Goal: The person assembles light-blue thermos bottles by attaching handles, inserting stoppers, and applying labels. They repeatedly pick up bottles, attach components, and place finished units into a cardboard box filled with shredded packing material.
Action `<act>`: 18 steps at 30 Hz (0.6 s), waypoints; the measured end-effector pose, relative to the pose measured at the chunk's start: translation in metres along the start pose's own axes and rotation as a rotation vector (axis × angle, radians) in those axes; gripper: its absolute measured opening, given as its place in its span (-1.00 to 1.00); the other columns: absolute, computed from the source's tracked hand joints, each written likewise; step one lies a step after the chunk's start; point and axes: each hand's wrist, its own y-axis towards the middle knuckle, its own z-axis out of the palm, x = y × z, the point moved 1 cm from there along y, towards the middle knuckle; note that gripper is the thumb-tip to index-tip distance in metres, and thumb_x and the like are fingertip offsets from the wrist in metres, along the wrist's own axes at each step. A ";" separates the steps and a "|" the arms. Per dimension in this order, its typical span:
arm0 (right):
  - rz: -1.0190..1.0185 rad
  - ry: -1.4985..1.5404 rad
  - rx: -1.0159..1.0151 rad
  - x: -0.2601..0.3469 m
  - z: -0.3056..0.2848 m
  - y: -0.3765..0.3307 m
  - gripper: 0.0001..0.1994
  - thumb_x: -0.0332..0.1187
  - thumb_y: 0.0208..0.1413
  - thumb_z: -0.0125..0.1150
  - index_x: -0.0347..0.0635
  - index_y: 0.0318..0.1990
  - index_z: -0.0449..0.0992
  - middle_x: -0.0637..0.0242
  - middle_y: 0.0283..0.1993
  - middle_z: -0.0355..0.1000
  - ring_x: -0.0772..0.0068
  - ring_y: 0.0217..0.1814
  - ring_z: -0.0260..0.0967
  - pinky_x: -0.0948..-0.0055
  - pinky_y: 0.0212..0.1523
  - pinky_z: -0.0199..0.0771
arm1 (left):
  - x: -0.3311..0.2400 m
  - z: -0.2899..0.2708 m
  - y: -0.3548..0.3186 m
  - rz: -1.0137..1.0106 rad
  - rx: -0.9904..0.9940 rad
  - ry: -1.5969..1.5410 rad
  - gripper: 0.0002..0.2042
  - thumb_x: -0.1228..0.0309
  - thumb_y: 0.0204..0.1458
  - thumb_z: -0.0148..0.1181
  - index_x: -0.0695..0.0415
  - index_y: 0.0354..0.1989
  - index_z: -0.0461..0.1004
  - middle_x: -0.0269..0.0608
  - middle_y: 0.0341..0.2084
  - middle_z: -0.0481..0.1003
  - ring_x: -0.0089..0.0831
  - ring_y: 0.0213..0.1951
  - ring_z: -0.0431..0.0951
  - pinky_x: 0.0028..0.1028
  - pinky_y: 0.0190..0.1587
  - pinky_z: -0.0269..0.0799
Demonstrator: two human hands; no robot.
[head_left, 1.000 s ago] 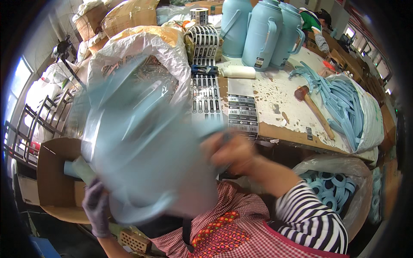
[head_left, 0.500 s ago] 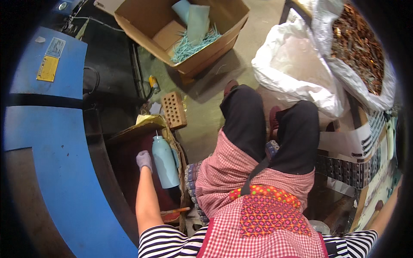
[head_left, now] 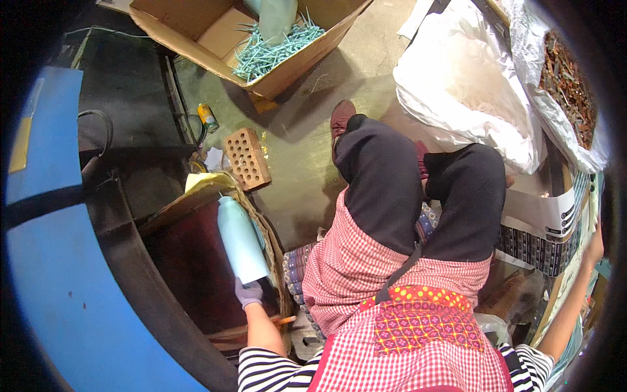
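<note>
A light blue plastic bottle-shaped piece point(head_left: 241, 238) lies in a dark-lined cardboard box at my left side, its narrow end pointing away from me. My left hand point(head_left: 249, 292), in a pale lavender glove, is closed at the wide near end of this piece, the fingers partly hidden. More light blue plastic shows along the piece's right side. At the far right rim, my right hand point(head_left: 595, 247) reaches out beside cartons and bags; its fingers fade into the dark picture edge, so what they touch is hidden.
A cardboard box point(head_left: 287, 83) ahead holds thin turquoise plastic scraps and pale blue-green pieces. A perforated brick point(head_left: 246, 159) and a yellow can point(head_left: 208, 117) are on the floor. White bags point(head_left: 457, 85) stand at right, one with coppery scraps. Blue machine panels point(head_left: 78, 287) line the left.
My left hand has moved from the left of the bottle-shaped piece to its near end and taken hold. My right hand has come into view. The view has shifted somewhat.
</note>
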 end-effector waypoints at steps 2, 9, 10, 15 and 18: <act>0.016 0.478 0.068 0.176 0.066 -0.032 -0.78 -0.48 0.32 0.12 -0.14 0.04 0.62 0.32 0.01 0.56 0.46 0.04 0.47 0.46 0.17 0.40 | -0.009 0.044 -0.040 0.011 0.393 -0.066 -0.77 0.30 0.21 0.18 0.18 -0.09 0.53 -0.31 -0.25 0.60 -0.37 -0.20 0.61 -0.44 -0.14 0.59; -0.761 1.091 0.929 0.615 0.128 -0.217 -0.26 -0.29 -0.11 0.49 -0.21 0.29 0.31 -0.08 0.39 0.26 -0.07 0.34 0.32 0.06 0.33 0.34 | 0.007 0.178 -0.297 0.012 0.552 -0.289 -0.84 0.39 0.20 0.19 0.24 -0.20 0.48 -0.22 -0.29 0.57 -0.32 -0.14 0.59 -0.37 -0.02 0.60; -0.703 1.103 0.866 0.642 0.130 -0.246 -0.22 -0.34 -0.08 0.42 -0.29 0.33 0.22 -0.19 0.34 0.26 -0.19 0.26 0.37 -0.03 0.24 0.40 | 0.017 0.180 -0.328 0.015 0.580 -0.244 -0.84 0.39 0.22 0.17 0.24 -0.17 0.48 -0.20 -0.26 0.55 -0.30 -0.07 0.57 -0.37 0.09 0.54; -0.168 1.441 0.813 0.611 0.144 -0.210 -0.45 -0.68 -0.02 0.09 -0.27 0.22 0.47 -0.05 0.07 0.55 0.04 0.14 0.55 0.27 0.16 0.52 | -0.013 0.157 -0.427 0.410 1.460 1.008 -0.51 0.05 0.05 0.15 0.38 -0.46 0.59 0.17 -0.43 0.63 -0.22 -0.49 0.61 -0.27 -0.32 0.55; -0.142 1.655 0.994 0.531 0.138 -0.159 -0.50 -0.74 0.04 0.07 -0.36 0.20 0.51 0.13 0.13 0.58 0.41 0.20 0.48 0.39 0.28 0.39 | -0.002 0.184 -0.390 0.773 0.692 0.589 -0.53 0.14 0.26 0.04 0.28 0.16 0.44 -0.16 -0.16 0.56 -0.40 -0.13 0.54 -0.44 0.02 0.42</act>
